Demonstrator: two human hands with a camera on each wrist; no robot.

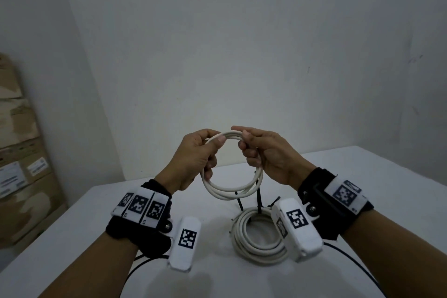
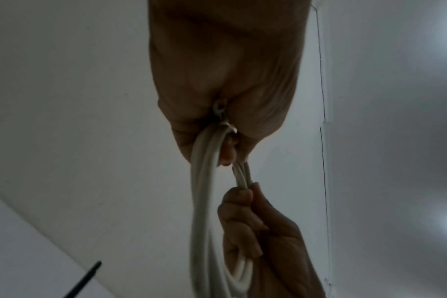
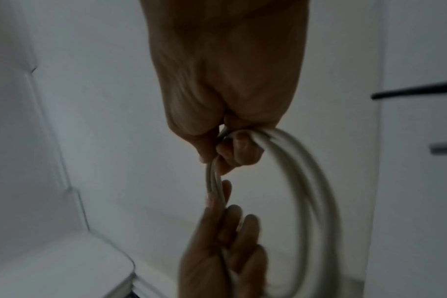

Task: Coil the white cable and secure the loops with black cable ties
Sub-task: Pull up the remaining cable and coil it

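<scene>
A small coil of white cable (image 1: 231, 190) hangs in the air above the white table (image 1: 96, 237), held by both hands at its top. My left hand (image 1: 202, 152) grips the left side of the loops, thumb over them. My right hand (image 1: 260, 150) grips the right side, fingers curled round the strands. The left wrist view shows the cable (image 2: 204, 181) running from my left hand down to the right hand (image 2: 245, 213). In the right wrist view the loops (image 3: 301, 181) curve out of my right hand (image 3: 232, 145). Black cable ties (image 1: 258, 198) lie on the table below.
A second, larger coil of white cable (image 1: 256, 242) lies on the table with black ties around it. Cardboard boxes (image 1: 21, 152) are stacked at the left wall. Black cords (image 1: 145, 266) trail from the wrist cameras over the table's near edge.
</scene>
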